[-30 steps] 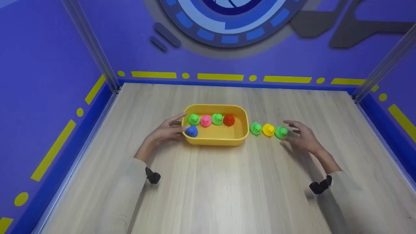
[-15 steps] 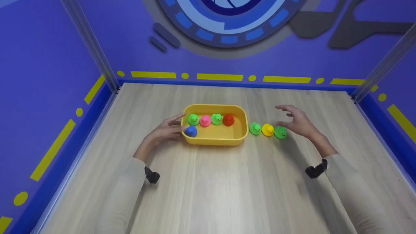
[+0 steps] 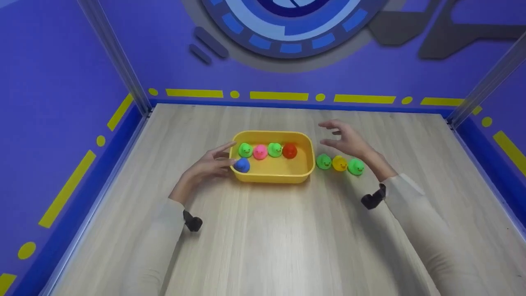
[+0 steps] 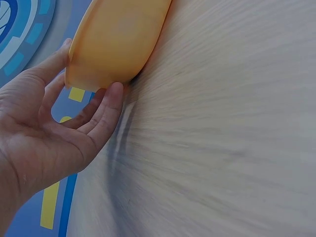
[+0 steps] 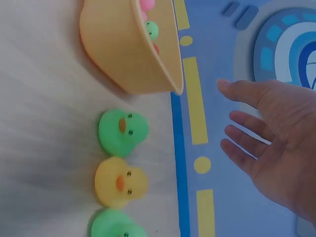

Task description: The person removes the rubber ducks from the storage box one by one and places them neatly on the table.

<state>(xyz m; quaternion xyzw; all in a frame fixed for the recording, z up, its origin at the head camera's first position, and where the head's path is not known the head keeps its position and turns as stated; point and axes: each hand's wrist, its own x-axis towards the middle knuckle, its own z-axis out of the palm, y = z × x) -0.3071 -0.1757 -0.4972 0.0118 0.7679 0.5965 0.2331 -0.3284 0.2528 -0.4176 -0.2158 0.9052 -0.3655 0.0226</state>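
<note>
While the left hand (image 3: 207, 165) rests spread fingers on the rim and wall of a rounded yellow plastic tub (image 3: 273, 179), the right hand (image 3: 347, 139) hangs above the wood-grain desk (image 3: 254, 238), fingers apart, holding nothing. Row just beside tub's other end: smooth green toy duck (image 3: 324, 162), yellow toy duck (image 3: 340, 163), second green toy duck (image 3: 356, 167). Tub wall separates them from pink duck (image 3: 260, 152), red duck (image 3: 289, 151), blue duck (image 3: 242, 165), two green ducks (image 3: 245, 150) inside. Head view alone shows all five; left wrist view, only smooth outer wall.
</note>
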